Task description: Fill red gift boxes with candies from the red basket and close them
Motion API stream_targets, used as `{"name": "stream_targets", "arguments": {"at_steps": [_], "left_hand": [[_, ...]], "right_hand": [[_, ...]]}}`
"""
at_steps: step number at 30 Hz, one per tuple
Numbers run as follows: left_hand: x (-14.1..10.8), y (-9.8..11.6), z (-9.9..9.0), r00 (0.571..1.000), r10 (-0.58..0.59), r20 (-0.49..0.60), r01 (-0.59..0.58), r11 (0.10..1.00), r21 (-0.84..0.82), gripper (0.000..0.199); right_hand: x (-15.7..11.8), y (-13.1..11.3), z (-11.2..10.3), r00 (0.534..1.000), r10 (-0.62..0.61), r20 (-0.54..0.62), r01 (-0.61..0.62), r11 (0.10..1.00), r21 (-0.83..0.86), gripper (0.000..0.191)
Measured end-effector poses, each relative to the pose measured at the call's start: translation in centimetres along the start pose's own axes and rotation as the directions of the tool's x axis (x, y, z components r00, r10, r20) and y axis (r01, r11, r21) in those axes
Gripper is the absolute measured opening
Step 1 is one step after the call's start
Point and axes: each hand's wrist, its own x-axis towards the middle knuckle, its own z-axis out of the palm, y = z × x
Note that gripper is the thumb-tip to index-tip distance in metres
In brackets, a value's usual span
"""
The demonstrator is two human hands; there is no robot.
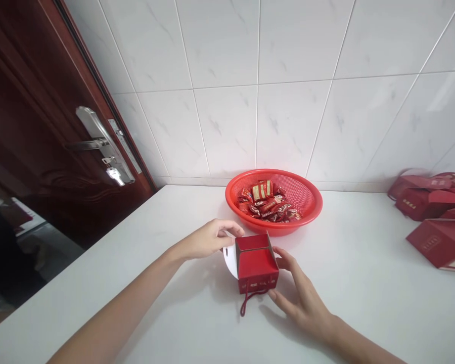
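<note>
A small red gift box (258, 265) with a dark red cord loop (243, 306) at its front sits on the white table. Its top panels lie folded over, and a rounded white flap (231, 260) stands out on its left side. My left hand (214, 238) has its fingers curled at the back left corner, with the thumb against the white flap. Around the right side is my right hand (299, 290), its thumb at the front corner and its fingers partly hidden behind the box. Behind the box, a red plastic basket (309, 199) holds several red-wrapped sweets (269, 205).
Several more red gift boxes (436, 242) are grouped at the right of the white table (182, 323). A tiled wall (227, 126) rises behind the table. On the left is a dark wooden door (41, 136) with a metal handle and keys (115, 175).
</note>
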Motion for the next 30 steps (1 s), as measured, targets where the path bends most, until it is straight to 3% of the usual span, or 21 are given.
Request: {"name": "stream_targets", "arguments": {"at_steps": [5, 10, 15, 18, 20, 22, 27, 30], "left_hand": [[1.9, -0.1, -0.2, 0.987, 0.144, 0.074, -0.15, 0.985, 0.088, 0.021], [3.1, 0.6, 0.5, 0.939, 0.329, 0.094, -0.343, 0.9, 0.271, 0.033], [1.1, 1.4, 2.9, 0.815, 0.578, -0.026, -0.439, 0.647, 0.623, 0.032], [-1.1, 1.5, 4.2, 0.748, 0.662, -0.056, -0.468, 0.585, 0.663, 0.026], [-2.4, 1.4, 4.8, 0.724, 0.689, -0.035, -0.492, 0.552, 0.673, 0.024], [-3.2, 1.3, 5.1, 0.738, 0.675, 0.002, -0.489, 0.533, 0.69, 0.026], [-3.8, 1.3, 5.2, 0.856, 0.514, 0.063, -0.399, 0.578, 0.712, 0.034], [-3.6, 1.4, 5.0, 0.889, 0.445, 0.105, -0.382, 0.596, 0.706, 0.033]], "right_hand": [[0.2, 0.5, -0.7, 0.998, -0.034, -0.06, 0.038, 0.997, 0.069, 0.081], [0.1, 1.2, -1.1, 0.998, 0.025, -0.052, -0.018, 0.99, 0.137, 0.078], [-0.1, 1.1, -1.0, 0.999, 0.038, -0.029, -0.035, 0.995, 0.092, 0.076], [-0.1, 0.9, -1.0, 1.0, 0.01, -0.012, -0.009, 0.998, 0.06, 0.079], [-0.2, 0.8, -1.0, 1.0, -0.009, -0.008, 0.01, 0.999, 0.043, 0.079], [-0.2, 0.8, -1.0, 1.0, -0.019, -0.012, 0.02, 0.999, 0.03, 0.078], [-0.1, 0.9, -0.9, 1.0, -0.015, -0.01, 0.015, 1.0, 0.008, 0.077], [-0.1, 0.7, -0.9, 1.0, -0.017, -0.004, 0.018, 1.0, 0.012, 0.079]]}}
